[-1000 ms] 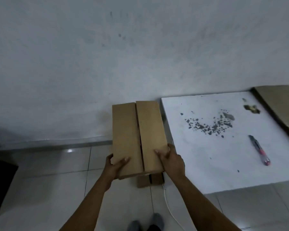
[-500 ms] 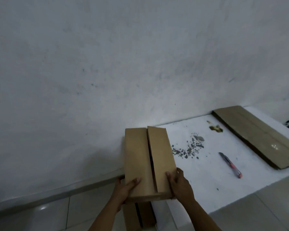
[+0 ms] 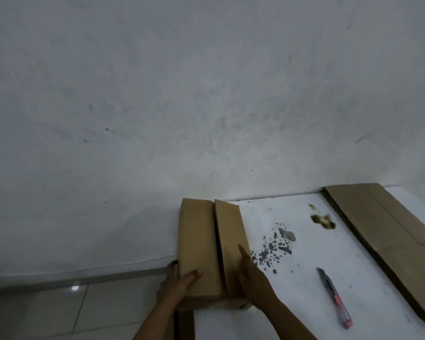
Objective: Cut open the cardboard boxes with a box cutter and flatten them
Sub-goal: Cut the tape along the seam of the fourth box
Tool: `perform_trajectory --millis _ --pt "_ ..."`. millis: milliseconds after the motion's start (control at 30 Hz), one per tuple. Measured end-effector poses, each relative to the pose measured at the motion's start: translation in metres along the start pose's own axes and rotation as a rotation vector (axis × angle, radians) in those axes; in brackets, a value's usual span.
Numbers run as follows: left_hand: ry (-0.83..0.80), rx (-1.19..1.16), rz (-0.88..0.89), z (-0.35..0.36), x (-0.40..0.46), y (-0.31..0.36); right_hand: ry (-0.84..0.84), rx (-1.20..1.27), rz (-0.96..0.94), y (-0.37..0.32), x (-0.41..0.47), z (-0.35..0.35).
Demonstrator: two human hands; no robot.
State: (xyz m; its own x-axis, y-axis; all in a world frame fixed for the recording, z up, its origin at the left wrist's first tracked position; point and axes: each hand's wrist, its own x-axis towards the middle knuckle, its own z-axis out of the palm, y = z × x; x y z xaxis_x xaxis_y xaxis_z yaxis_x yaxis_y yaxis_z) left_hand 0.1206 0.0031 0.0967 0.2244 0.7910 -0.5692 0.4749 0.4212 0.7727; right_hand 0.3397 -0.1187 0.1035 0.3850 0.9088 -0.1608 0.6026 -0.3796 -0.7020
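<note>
A brown cardboard box (image 3: 201,244) with its two top flaps meeting along a dark slit hangs over the left edge of a white board (image 3: 304,290). My left hand (image 3: 179,282) grips the box's near left corner, thumb on top and fingers down its side. My right hand (image 3: 253,278) holds the near right side, thumb lying up along the right flap. A box cutter (image 3: 334,296) with a dark body and red end lies on the board, right of my hands and apart from them.
Flattened cardboard (image 3: 388,244) lies along the board's right side. Dark specks and a brownish stain (image 3: 322,219) mark the board. Another piece of cardboard (image 3: 184,325) shows under the box at floor level. A white wall stands close behind; pale floor tiles (image 3: 47,310) stretch to the left.
The box has been carried up and to the right, from over the floor onto the board's left edge. Both hands keep their hold. The view has swung right, showing more of the flattened cardboard.
</note>
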Motion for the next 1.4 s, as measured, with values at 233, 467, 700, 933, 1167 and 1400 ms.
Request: perform_trajectory --millis 233,467,700,933,1167,1400 --pt "0.076 0.122 0.064 0.032 -0.042 0.059 -0.268 0.080 0.067 -0.012 0.042 -0.024" --pt "0.054 0.316 0.226 0.044 -0.055 0.102 -0.362 0.527 0.238 -0.009 0.037 -0.047" --pt "-0.028 0.242 0.360 0.092 -0.056 0.113 -0.435 1.044 0.502 0.029 0.028 -0.077" --pt "-0.112 0.247 0.400 0.123 -0.048 0.090 -0.386 1.155 0.458 0.047 0.023 -0.110" --pt "-0.082 0.624 0.396 0.133 -0.024 0.064 -0.200 1.153 0.553 0.090 0.022 -0.119" --pt "-0.024 0.826 0.400 0.147 -0.020 0.052 -0.016 0.662 0.551 0.124 0.025 -0.105"
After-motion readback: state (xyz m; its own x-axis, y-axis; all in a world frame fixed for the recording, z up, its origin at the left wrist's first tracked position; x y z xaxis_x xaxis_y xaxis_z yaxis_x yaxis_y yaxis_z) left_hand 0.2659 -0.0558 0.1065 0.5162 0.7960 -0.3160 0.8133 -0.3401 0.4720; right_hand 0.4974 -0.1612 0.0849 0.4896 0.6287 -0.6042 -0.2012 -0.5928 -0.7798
